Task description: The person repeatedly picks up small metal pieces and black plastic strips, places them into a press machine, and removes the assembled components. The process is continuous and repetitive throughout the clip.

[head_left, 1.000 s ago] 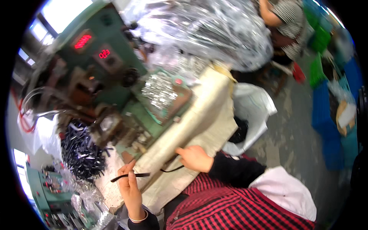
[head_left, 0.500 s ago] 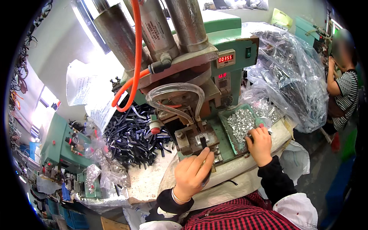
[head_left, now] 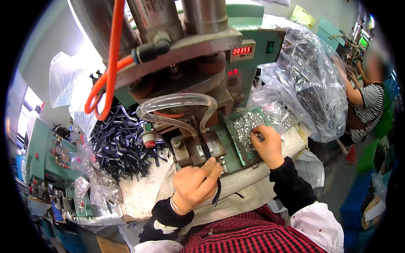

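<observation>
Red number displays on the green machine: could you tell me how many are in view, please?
2. The larger red display sits on the machine's upper front panel, right of the steel cylinders; a smaller red display glows just below it. Others may be hidden behind the press head.

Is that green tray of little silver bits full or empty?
Fairly full: the green tray holds a heap of small silver parts, and the right hand picks among them.

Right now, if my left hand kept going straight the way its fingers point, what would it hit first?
Probably the metal fixture block on the press, just beyond the left hand, whose fingers pinch a black strap that runs up toward the block. Depth is unclear.
</observation>
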